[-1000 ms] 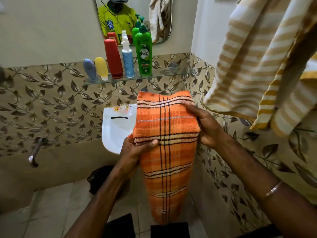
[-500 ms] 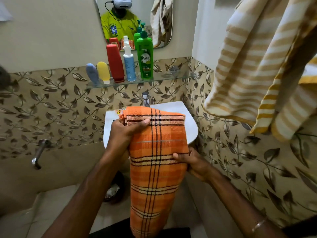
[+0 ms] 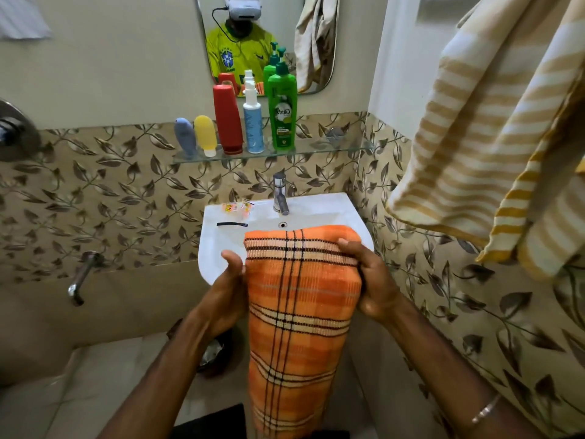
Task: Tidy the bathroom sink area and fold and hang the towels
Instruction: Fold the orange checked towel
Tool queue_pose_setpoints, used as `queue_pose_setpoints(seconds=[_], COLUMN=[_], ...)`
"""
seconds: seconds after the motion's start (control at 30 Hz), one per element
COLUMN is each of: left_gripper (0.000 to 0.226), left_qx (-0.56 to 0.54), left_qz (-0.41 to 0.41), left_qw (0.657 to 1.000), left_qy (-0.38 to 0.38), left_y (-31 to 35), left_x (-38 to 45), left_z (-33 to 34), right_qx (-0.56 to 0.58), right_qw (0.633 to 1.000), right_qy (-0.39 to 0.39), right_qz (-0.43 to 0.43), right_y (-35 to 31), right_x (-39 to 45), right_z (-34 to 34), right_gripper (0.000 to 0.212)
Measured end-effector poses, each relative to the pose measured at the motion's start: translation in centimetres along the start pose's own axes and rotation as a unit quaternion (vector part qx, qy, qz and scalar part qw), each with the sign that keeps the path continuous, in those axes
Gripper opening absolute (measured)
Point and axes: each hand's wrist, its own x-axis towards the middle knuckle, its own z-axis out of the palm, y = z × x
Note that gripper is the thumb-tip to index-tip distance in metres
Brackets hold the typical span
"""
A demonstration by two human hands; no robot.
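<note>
Head cam, both hands' grip on orange towel [image 3: 300, 299] over sink [image 3: 221, 239], striped towel [image 3: 493, 128] hung rt, bottles on shelf [image 3: 316, 151]

"Vatika" on green bottle [image 3: 282, 117]

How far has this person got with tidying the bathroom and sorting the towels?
About midway, it seems. Done: five bottles stand in a row on the glass shelf. In hand: the left hand and right hand hold the folded orange plaid towel over the sink. Left: hanging it, clearing the wrappers and black strip, perhaps straightening the striped towel.
</note>
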Motion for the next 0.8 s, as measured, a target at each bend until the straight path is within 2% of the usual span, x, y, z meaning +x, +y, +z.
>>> queue_pose_setpoints(seconds=[0.03,0.13,0.2,0.47,0.6,0.63,0.73,0.8], left_gripper=[0.103,0.064,0.046,0.048,0.060,0.063,0.061,0.051], left_qx=[0.001,0.038,0.063,0.045,0.074,0.091,0.164,0.212], left_qz=[0.001,0.022,0.031,0.073,0.062,0.053,0.022,0.008], left_qw=[1.000,0.999,0.997,0.996,0.995,0.994,0.986,0.977], left_qy=[-0.004,-0.018,-0.027,0.033,0.022,0.018,0.015,0.022], left_y=[-0.5,-1.1,-1.2,0.8,2.2,2.5,4.1,5.3], left_x=[0.0,0.0,0.2,1.3,2.3,2.7,3.6,4.4], left_z=[-0.1,0.7,1.3,4.1,3.8,3.6,3.2,3.4], right_qx=[0.024,0.059,0.060,0.018,-0.033,-0.055,-0.121,-0.186], right_qw=[1.000,0.998,0.997,1.000,0.999,0.998,0.988,0.969], right_qy=[0.000,0.010,0.022,-0.014,0.000,0.023,0.095,0.154], right_qz=[0.001,-0.019,-0.032,0.019,0.015,0.005,-0.030,-0.060], right_y=[-0.4,-1.4,-1.8,-1.4,-0.6,-0.7,-1.3,-2.0], right_x=[0.1,0.1,0.0,-1.4,-2.7,-2.8,-2.5,-2.0], right_z=[-0.1,-0.2,-0.7,-3.6,-4.4,-4.4,-4.2,-3.8], right_gripper=[0.036,0.046,0.050,0.090,0.082,0.075,0.035,0.031])
